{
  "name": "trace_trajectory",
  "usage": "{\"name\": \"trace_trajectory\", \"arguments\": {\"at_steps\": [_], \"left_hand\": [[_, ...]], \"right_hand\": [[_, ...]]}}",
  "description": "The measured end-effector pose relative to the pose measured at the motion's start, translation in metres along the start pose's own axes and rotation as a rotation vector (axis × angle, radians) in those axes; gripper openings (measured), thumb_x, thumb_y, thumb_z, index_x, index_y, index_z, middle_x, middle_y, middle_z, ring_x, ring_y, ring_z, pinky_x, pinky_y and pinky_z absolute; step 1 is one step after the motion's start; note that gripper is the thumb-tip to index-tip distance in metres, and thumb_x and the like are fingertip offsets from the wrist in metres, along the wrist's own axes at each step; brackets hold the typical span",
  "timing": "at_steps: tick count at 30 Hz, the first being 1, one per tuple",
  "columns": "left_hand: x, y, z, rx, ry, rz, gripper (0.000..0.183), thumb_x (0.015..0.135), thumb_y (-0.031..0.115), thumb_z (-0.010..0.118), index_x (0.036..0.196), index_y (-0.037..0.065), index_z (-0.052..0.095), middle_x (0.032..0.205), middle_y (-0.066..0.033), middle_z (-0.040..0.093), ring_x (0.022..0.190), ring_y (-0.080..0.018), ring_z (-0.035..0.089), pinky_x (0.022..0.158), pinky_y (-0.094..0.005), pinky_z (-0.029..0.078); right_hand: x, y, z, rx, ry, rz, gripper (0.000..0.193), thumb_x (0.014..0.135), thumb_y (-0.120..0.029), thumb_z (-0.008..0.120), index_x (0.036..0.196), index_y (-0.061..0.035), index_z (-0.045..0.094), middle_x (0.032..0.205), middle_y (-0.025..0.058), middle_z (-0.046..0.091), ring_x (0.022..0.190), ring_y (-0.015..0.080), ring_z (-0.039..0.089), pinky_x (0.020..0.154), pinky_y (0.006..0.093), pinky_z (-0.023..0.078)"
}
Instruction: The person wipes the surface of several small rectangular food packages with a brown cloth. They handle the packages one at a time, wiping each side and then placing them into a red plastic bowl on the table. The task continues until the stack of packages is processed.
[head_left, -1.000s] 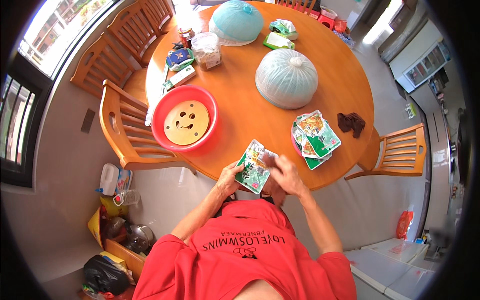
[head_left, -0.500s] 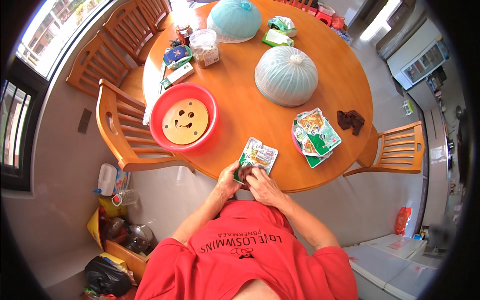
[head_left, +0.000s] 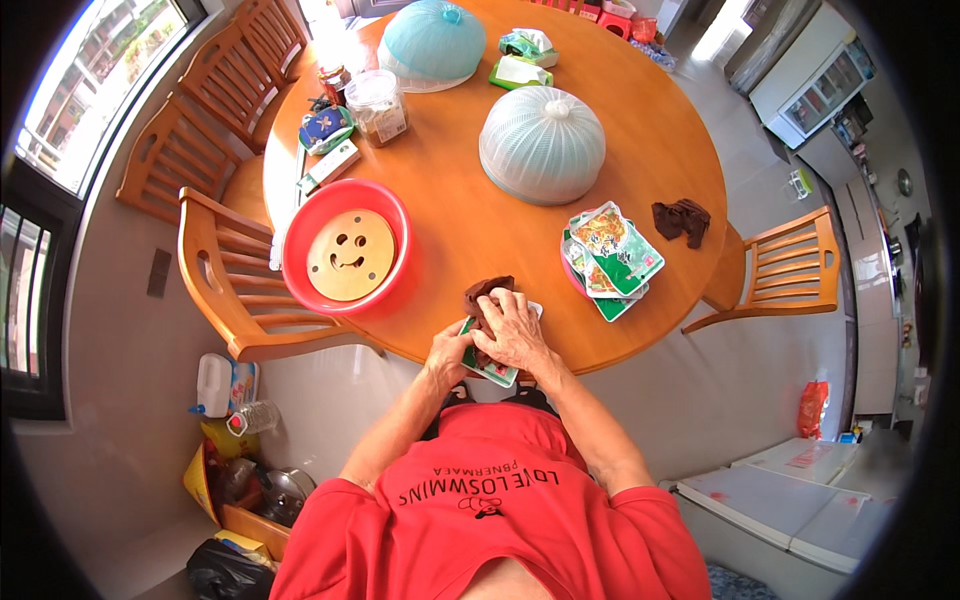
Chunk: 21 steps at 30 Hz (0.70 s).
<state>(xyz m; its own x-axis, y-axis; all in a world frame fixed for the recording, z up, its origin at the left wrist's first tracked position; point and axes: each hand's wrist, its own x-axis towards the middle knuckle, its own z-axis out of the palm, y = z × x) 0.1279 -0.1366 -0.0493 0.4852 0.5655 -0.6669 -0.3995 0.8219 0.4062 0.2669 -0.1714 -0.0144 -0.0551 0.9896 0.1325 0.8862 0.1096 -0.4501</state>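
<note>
The brown cloth [head_left: 490, 297] and the right hand [head_left: 513, 330] hide most of the packet [head_left: 499, 376] at the near edge of the bench [head_left: 440, 240]; whether it touches the wood is unclear. Of the hands, the left hand [head_left: 449, 356] pinches its left side, fingertips partly covered; the right lies over the cloth, its grip impossible to tell. Half a second ago the cloth was lower, leaving the packet's upper face showing.
</note>
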Motion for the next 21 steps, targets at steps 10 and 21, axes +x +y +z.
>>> {"name": "trace_trajectory", "arguments": {"at_steps": [10, 21], "left_hand": [[0.008, -0.015, -0.015, 0.058, -0.053, 0.067, 0.037, 0.084, -0.005, 0.059, 0.12, 0.003, 0.056, 0.1, -0.0118, 0.066, 0.084, -0.023, 0.067, 0.078, -0.0425, 0.058], [-0.026, 0.016, 0.018, -0.098, -0.284, 0.14, 0.047, 0.083, -0.001, 0.063, 0.124, 0.012, 0.045, 0.119, -0.0085, 0.058, 0.109, -0.0256, 0.059, 0.092, -0.0479, 0.051]], "right_hand": [[-0.072, 0.044, -0.017, -0.06, -0.12, 0.015, 0.026, 0.08, -0.016, 0.063, 0.096, 0.0013, 0.053, 0.112, 0.0208, 0.046, 0.098, 0.0378, 0.052, 0.077, 0.0457, 0.049], [-0.001, 0.021, -0.077, 0.167, 0.213, 0.109, 0.018, 0.082, -0.009, 0.057, 0.096, 0.002, 0.053, 0.094, 0.0173, 0.05, 0.09, 0.0364, 0.054, 0.076, 0.0434, 0.047]]}}
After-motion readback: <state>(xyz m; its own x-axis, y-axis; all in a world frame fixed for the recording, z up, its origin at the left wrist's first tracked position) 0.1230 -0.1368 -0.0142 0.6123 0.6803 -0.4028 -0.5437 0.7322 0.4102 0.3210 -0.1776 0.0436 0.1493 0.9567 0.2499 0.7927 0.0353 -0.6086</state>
